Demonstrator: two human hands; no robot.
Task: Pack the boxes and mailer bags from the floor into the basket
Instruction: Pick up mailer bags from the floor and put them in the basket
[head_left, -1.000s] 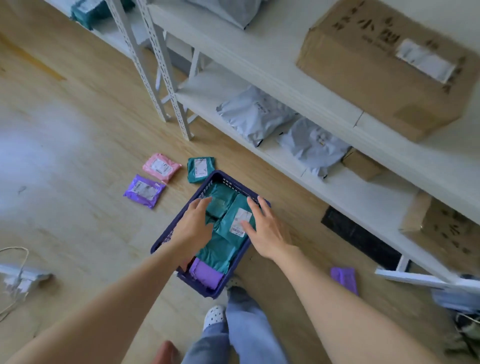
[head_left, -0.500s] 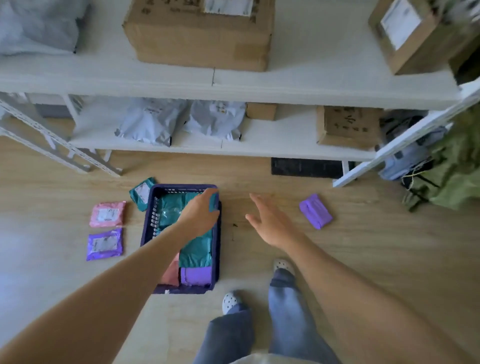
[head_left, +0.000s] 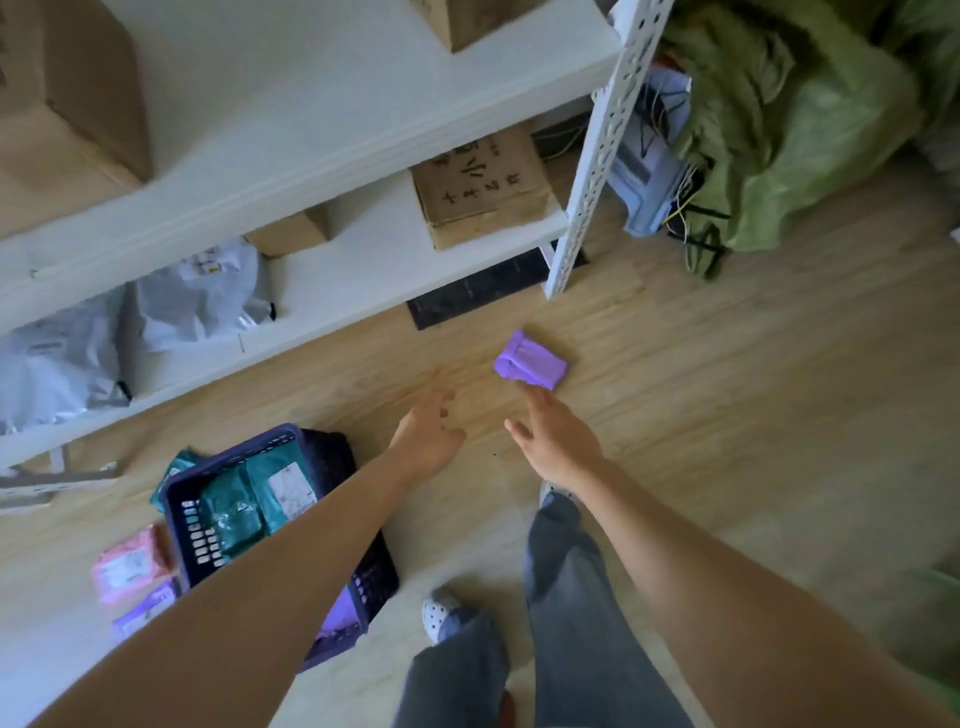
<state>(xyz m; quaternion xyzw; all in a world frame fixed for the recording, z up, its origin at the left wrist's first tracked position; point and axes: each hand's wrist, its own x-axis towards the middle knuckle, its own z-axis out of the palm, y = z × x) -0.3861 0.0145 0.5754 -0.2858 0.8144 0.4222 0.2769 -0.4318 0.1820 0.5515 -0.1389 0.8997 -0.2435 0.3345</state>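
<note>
On the wood floor ahead of me, just beyond my right hand (head_left: 553, 441), lies the purple mailer bag (head_left: 531, 360), out in the open in front of the white shelf (head_left: 363, 270). My right fingers are spread and empty, the longest fingertip almost at the bag's near edge, though I can't tell from this blurred view whether it touches yet. My left hand (head_left: 427, 437) is also loosely spread and holds nothing; it sits further to the left, clearly apart from the bag, so the right is the nearer one and, I judge, the one to take it. The bag's long axis runs slantwise, from upper left to lower right, across the line of my reach. The basket (head_left: 283, 525) sits behind and left of my left arm, already holding green mailers, with a pink mailer (head_left: 127, 564) on the floor beside it.
</note>
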